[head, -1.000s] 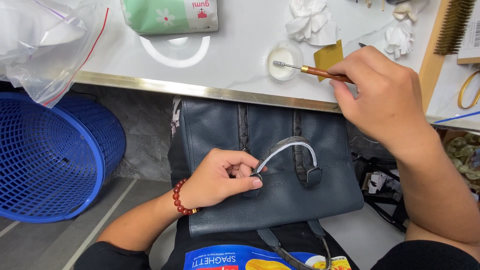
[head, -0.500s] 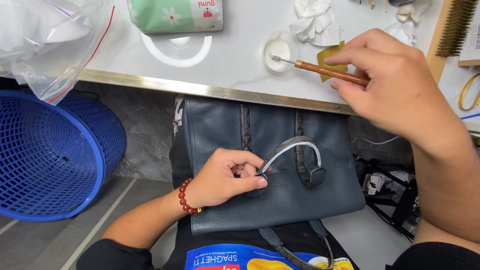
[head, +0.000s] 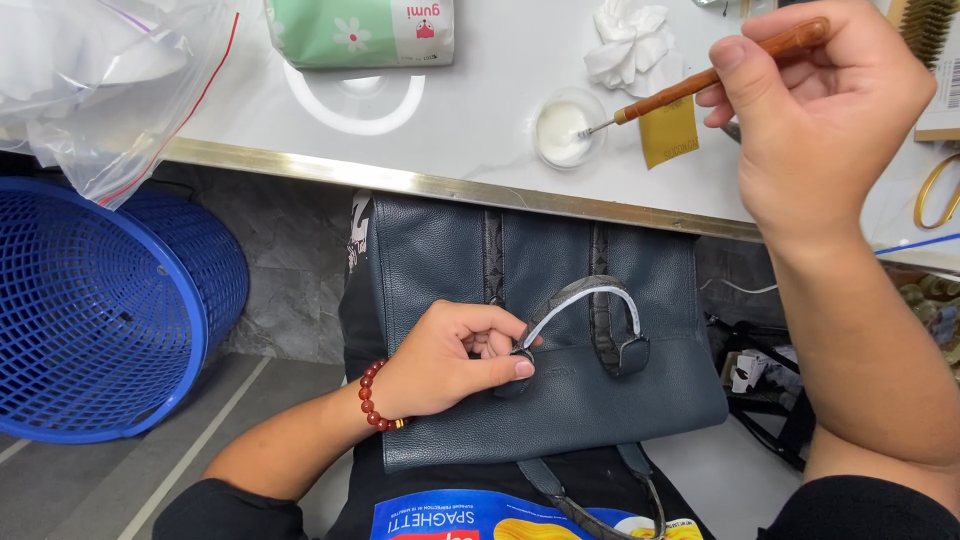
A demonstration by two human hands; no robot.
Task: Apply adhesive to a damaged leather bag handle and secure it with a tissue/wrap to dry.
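Nearest to me, the dark blue leather bag lies flat across my lap, its top edge tucked up against the metal-trimmed edge of the table. My left hand rests on the front of the bag with a red bead bracelet at the wrist. Its grip is closed narrow, thumb and fingers pinching the near end of the bag's arched handle where it meets the leather; as I judge it, this lifts the handle's pale edge clear and keeps it steady for work. The handle arcs from my fingers to its other anchor on the right, so its span runs left to right across the bag.

To the left, on the floor, stands a blue mesh basket.

Farther out, over the table, my right hand holds a fine brush by its wooden shaft, the grip wrapped snugly around the thick end. The brush's long axis runs from upper right down to lower left, its metal tip pointing into a small round dish of white paste. Beside the dish lie a yellow square of abrasive paper and a crumpled white tissue. A green tissue packet and a clear plastic bag sit toward the far left.
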